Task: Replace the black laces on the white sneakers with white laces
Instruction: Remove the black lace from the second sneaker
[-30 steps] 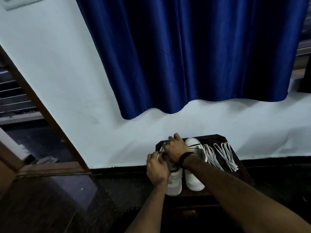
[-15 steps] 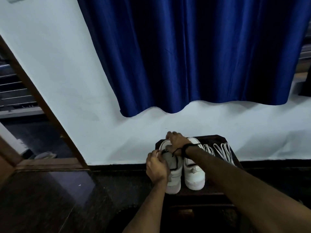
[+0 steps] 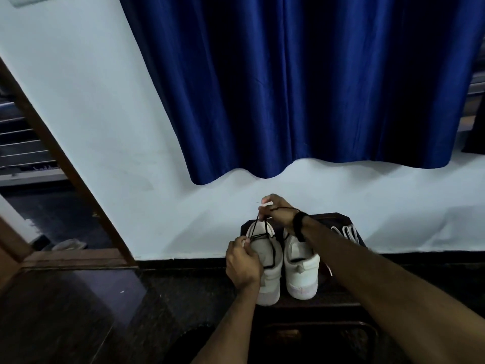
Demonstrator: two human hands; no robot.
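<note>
Black lace (image 3: 262,228): limp, light; right hand (image 3: 275,212) pinches loop, left hand (image 3: 242,261) grips sneaker (image 3: 266,258); hold near eyelets.

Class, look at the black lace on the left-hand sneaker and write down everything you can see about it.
The black lace is a thin dark cord, partly pulled loose from the left sneaker. Two strands rise taut from the shoe's front up to the right hand, which pinches them above the toe. Another stretch crosses the tongue and runs down the shoe's right edge. The left hand grips the sneaker's left side near the lace. Whether the lace is still threaded lower down cannot be told.
</note>
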